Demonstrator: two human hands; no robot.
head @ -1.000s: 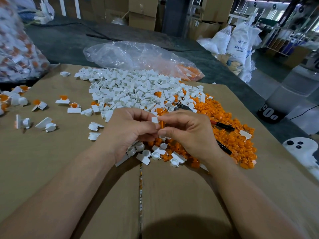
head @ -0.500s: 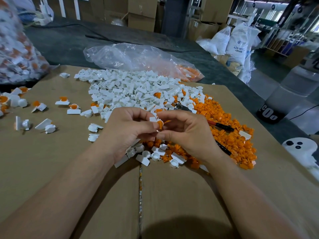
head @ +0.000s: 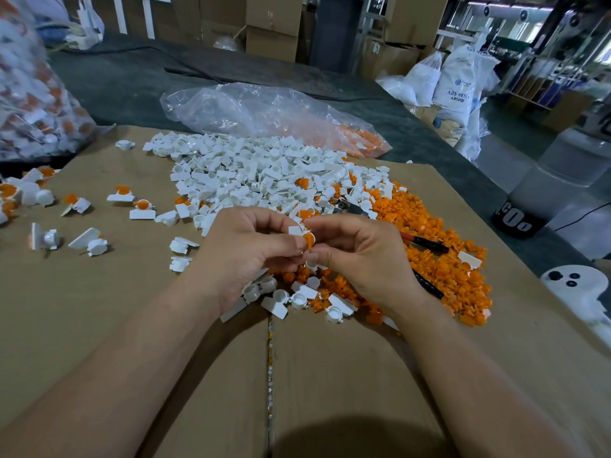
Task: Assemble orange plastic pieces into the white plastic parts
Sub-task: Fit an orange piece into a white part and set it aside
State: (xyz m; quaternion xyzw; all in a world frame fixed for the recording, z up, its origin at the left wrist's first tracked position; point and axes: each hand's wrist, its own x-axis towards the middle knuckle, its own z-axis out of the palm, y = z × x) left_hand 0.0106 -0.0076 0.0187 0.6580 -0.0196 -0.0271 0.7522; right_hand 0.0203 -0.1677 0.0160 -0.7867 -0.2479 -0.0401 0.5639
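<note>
My left hand (head: 246, 251) pinches a small white plastic part (head: 295, 231) between thumb and fingers. My right hand (head: 358, 256) pinches an orange plastic piece (head: 309, 240) and holds it against that white part, just above the cardboard. A heap of white parts (head: 251, 175) lies behind my hands. To the right spreads a heap of orange pieces (head: 439, 259). Several assembled white-and-orange units (head: 142, 206) lie scattered at the left.
Brown cardboard (head: 99, 309) covers the table. A clear plastic bag (head: 264, 115) with orange pieces lies behind the heaps, and a full bag (head: 33, 104) stands at far left. Pliers with black-and-red handles (head: 423, 241) lie on the orange heap. The table's right edge drops to the floor.
The orange piece has turned in my right fingers, from edge-on to showing its round face, and sits closer against the white part. Both hands stay in the same place.
</note>
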